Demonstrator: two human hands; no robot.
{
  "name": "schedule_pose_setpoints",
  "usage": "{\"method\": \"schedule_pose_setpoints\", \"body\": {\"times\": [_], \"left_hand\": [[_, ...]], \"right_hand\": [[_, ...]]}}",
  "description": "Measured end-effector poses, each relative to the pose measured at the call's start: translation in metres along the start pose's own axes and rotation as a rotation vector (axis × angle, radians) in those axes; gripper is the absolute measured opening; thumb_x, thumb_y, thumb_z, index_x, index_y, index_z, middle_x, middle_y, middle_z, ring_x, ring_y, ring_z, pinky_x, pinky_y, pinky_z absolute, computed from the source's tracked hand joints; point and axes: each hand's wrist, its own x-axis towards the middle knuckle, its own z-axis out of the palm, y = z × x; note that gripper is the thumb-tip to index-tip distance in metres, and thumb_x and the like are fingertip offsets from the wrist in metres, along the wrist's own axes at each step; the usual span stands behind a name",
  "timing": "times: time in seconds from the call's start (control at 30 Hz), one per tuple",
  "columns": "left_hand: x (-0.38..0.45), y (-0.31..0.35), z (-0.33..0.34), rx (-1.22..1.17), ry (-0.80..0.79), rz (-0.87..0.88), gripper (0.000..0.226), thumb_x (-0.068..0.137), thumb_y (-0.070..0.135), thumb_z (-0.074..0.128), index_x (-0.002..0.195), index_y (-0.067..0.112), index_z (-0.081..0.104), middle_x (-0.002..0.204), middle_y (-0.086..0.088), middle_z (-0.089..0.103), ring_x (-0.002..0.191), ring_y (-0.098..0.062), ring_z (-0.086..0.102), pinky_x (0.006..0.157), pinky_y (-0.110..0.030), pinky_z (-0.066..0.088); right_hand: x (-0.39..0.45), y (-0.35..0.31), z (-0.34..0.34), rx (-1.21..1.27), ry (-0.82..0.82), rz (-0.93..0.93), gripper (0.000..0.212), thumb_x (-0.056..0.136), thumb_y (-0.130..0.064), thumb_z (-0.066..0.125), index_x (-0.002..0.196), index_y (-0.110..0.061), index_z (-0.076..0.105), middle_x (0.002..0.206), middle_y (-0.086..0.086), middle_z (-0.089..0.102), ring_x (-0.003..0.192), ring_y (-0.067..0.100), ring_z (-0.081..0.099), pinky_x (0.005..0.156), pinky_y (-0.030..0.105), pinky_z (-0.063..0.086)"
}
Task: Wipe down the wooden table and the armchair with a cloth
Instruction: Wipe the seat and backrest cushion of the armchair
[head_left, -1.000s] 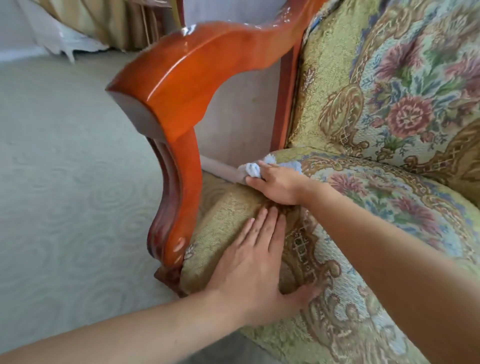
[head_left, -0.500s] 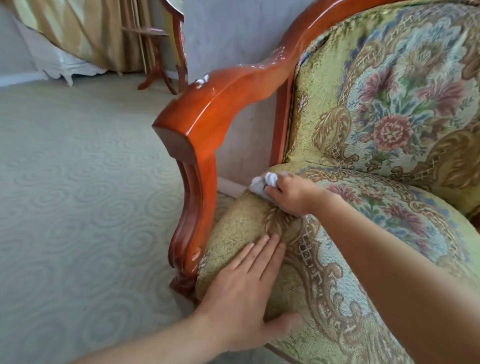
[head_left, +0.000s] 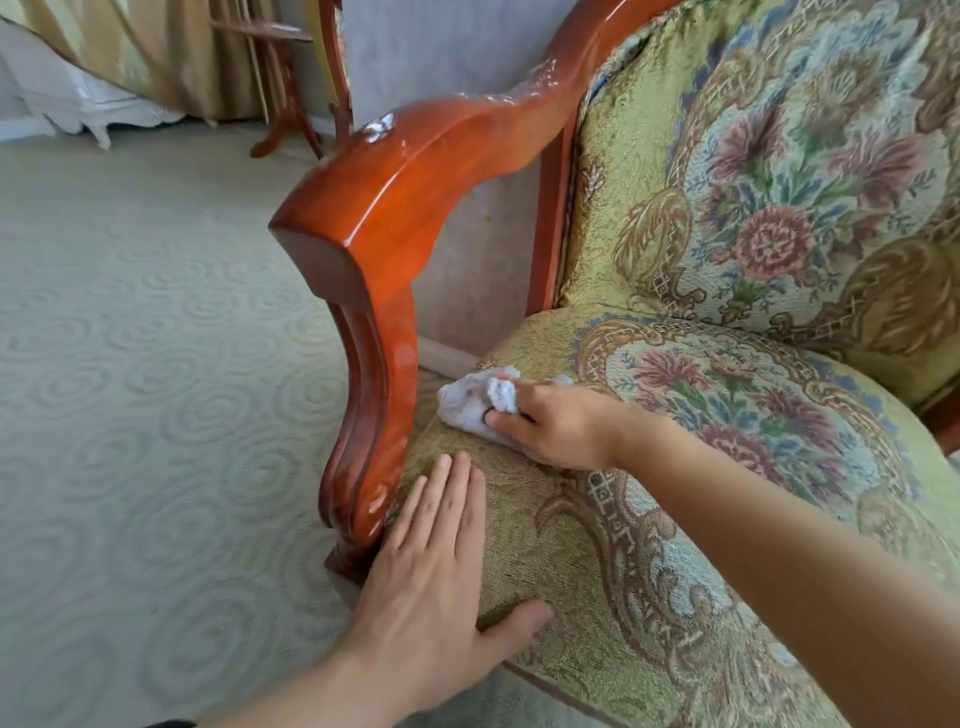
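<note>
The right hand (head_left: 558, 426) grips a cloth (head_left: 475, 400) on the chair (head_left: 727, 405) seat. The left hand (head_left: 436, 571) lies flat on the seat, fingers straight.

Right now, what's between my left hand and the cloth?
Only bare seat cushion fabric separates the left hand from the cloth in the head view.

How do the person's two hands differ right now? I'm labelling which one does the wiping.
The right hand is curled around the crumpled pale blue cloth, while the left hand holds nothing. The right hand's fingers are bent; the left hand's lie straight and flat. The right hand sits further back, the left near the front edge. Both rest on the green floral seat cushion.
</note>
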Motion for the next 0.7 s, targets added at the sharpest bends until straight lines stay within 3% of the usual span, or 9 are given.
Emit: {"method": "schedule_pose_setpoints", "body": {"times": [0.03, 0.1, 0.2, 0.3, 0.37, 0.47, 0.57, 0.63, 0.7], "left_hand": [[0.0, 0.001, 0.0, -0.002, -0.003, -0.021, 0.111, 0.09, 0.084, 0.025, 0.153, -0.007, 0.032, 0.164, -0.023, 0.023, 0.152, -0.038, 0.023, 0.116, -0.046, 0.02], [0.001, 0.003, 0.001, -0.016, -0.036, -0.062, 0.115, 0.088, 0.086, 0.025, 0.153, -0.008, 0.028, 0.164, -0.025, 0.022, 0.152, -0.041, 0.021, 0.115, -0.047, 0.019], [0.01, 0.003, -0.002, -0.055, -0.097, -0.163, 0.13, 0.077, 0.098, 0.015, 0.157, -0.003, -0.001, 0.167, -0.022, -0.006, 0.156, -0.037, -0.008, 0.126, -0.043, 0.001], [0.019, 0.0, 0.001, -0.102, -0.097, -0.254, 0.14, 0.061, 0.107, 0.003, 0.15, 0.005, -0.03, 0.16, -0.014, -0.037, 0.149, -0.029, -0.035, 0.12, -0.04, -0.021], [0.023, 0.0, 0.002, -0.104, -0.108, -0.28, 0.141, 0.058, 0.108, 0.001, 0.15, 0.005, -0.032, 0.16, -0.015, -0.037, 0.15, -0.029, -0.033, 0.12, -0.04, -0.02], [0.022, -0.001, 0.001, -0.105, -0.106, -0.288, 0.144, 0.058, 0.107, 0.0, 0.154, 0.003, -0.022, 0.164, -0.016, -0.028, 0.155, -0.031, -0.021, 0.123, -0.04, -0.012], [0.022, -0.001, -0.002, -0.096, -0.122, -0.278, 0.144, 0.061, 0.106, -0.001, 0.157, -0.001, -0.012, 0.166, -0.019, -0.018, 0.156, -0.034, -0.012, 0.127, -0.045, -0.002], [0.023, -0.001, -0.004, -0.071, -0.155, -0.272, 0.143, 0.06, 0.105, -0.003, 0.158, 0.001, -0.011, 0.167, -0.02, -0.015, 0.157, -0.035, -0.01, 0.128, -0.047, 0.001], [0.026, -0.003, -0.006, -0.066, -0.187, -0.257, 0.14, 0.06, 0.105, -0.004, 0.159, 0.006, -0.014, 0.167, -0.019, -0.016, 0.156, -0.033, -0.012, 0.127, -0.047, -0.002]], "right_hand": [[0.0, 0.003, -0.004, -0.032, 0.041, 0.019, 0.037, 0.101, -0.045, 0.04, 0.075, -0.02, 0.04, 0.103, 0.01, 0.065, 0.074, 0.021, 0.056, 0.072, 0.027, 0.029], [0.003, 0.015, -0.014, -0.1, 0.078, 0.097, 0.03, 0.103, -0.045, 0.034, 0.084, -0.023, 0.041, 0.11, 0.015, 0.064, 0.076, 0.023, 0.054, 0.072, 0.03, 0.035], [0.014, 0.035, -0.025, -0.184, 0.093, 0.266, 0.039, 0.104, -0.045, 0.027, 0.096, -0.017, 0.053, 0.126, 0.018, 0.057, 0.107, 0.031, 0.056, 0.089, 0.037, 0.043], [0.028, 0.037, -0.018, -0.204, 0.079, 0.314, 0.051, 0.104, -0.046, 0.028, 0.121, -0.009, 0.058, 0.146, 0.019, 0.043, 0.135, 0.036, 0.04, 0.11, 0.046, 0.033], [0.028, 0.024, -0.01, -0.123, 0.047, 0.23, 0.05, 0.104, -0.046, 0.031, 0.132, -0.011, 0.054, 0.153, 0.019, 0.036, 0.142, 0.034, 0.031, 0.116, 0.046, 0.027], [0.008, 0.01, -0.002, -0.011, 0.041, 0.07, 0.049, 0.104, -0.039, 0.038, 0.144, -0.012, 0.045, 0.157, 0.01, 0.034, 0.15, 0.021, 0.017, 0.119, 0.031, 0.013], [-0.031, 0.01, 0.002, -0.009, 0.058, 0.005, 0.05, 0.104, -0.038, 0.039, 0.136, -0.001, 0.053, 0.16, -0.003, 0.029, 0.15, 0.01, 0.006, 0.114, 0.015, 0.001], [-0.068, 0.017, 0.004, -0.016, 0.093, 0.007, 0.05, 0.104, -0.039, 0.036, 0.137, -0.004, 0.052, 0.161, -0.008, 0.024, 0.15, 0.007, 0.001, 0.116, 0.015, 0.0], [-0.112, 0.03, 0.005, 0.002, 0.143, 0.082, 0.052, 0.104, -0.041, 0.031, 0.149, -0.016, 0.04, 0.16, -0.011, 0.021, 0.15, 0.008, 0.0, 0.12, 0.022, 0.006]]}}
